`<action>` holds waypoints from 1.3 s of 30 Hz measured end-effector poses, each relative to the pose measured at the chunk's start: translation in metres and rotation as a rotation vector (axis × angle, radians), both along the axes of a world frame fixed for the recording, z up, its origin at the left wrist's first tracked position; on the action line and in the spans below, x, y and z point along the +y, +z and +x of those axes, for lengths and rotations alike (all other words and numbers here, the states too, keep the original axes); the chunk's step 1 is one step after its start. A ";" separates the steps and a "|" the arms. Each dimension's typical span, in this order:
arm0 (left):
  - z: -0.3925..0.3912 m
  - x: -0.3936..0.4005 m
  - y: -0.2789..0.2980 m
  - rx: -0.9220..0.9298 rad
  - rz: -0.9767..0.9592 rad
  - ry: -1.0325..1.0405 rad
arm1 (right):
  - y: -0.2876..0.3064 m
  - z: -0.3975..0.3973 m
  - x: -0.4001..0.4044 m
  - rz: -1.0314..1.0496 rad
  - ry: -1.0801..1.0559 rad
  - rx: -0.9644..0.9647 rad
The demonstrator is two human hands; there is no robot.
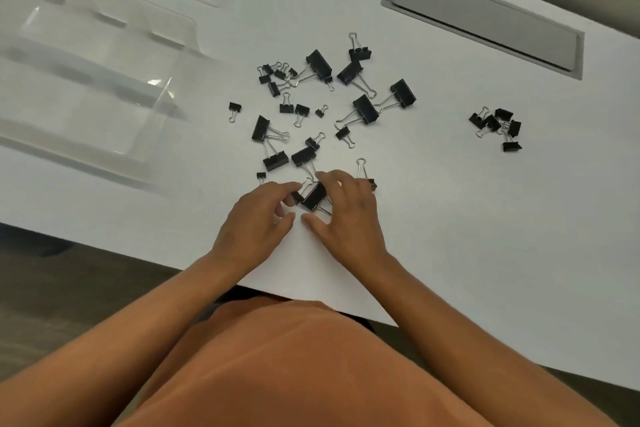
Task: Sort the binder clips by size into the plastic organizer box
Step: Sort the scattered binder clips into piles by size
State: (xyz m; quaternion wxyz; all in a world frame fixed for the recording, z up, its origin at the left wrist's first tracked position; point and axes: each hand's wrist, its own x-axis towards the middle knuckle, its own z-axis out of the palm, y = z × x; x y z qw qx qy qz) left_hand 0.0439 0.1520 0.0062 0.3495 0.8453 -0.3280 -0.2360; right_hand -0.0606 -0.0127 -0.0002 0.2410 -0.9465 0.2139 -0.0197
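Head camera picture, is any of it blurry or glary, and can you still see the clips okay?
Head view: the clear plastic box at left is smeared and soft, with a small bright glint on one wall; the black clips stay crisp against the white table; straight table edges tilt and spread from the wide lens.

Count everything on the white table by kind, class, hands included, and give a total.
Black binder clips: about 29 (several overlap, so the count is not exact)
Clear plastic organizer box: 1
Grey cable hatch: 1
Hands: 2, left hand and right hand
Total: about 33
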 end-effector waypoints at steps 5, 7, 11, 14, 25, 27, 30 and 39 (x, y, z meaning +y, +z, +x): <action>0.014 -0.003 0.007 0.105 -0.109 0.039 | 0.006 0.005 0.013 0.128 -0.147 -0.063; 0.018 -0.004 0.014 0.227 -0.177 0.096 | 0.019 0.006 0.017 0.309 -0.304 -0.124; 0.030 -0.014 0.026 0.774 -0.268 0.115 | 0.049 0.019 0.024 0.543 -0.421 -0.224; 0.039 -0.025 0.035 1.121 -0.388 0.206 | 0.054 0.030 0.024 0.553 -0.397 -0.207; 0.095 -0.048 0.032 1.137 -0.437 0.464 | 0.054 0.077 -0.062 0.214 -0.213 -0.185; 0.104 -0.046 0.032 1.124 -0.418 0.462 | 0.039 0.089 -0.096 -0.030 -0.157 -0.081; 0.111 -0.042 0.033 1.122 -0.393 0.446 | 0.020 0.101 -0.132 -0.232 -0.027 0.098; 0.099 -0.037 0.049 0.681 -0.353 0.286 | 0.037 0.097 -0.143 -0.099 0.096 0.096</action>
